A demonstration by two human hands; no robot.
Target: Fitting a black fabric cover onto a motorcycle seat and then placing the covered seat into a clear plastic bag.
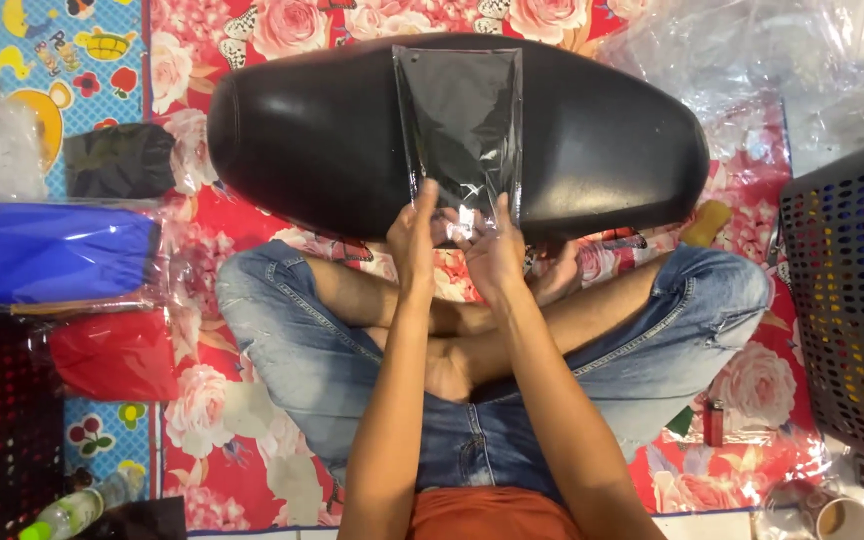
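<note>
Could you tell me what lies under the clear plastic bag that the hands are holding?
The clear plastic bag lies on a black padded seat, which shows on both sides. A dark item fills the bag, hiding the seat behind it. Left hand and right hand grip its near end.

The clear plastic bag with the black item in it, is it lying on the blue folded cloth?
No, the clear plastic bag lies on the black cushion, held at its near end by both hands, left hand and right hand.
</note>
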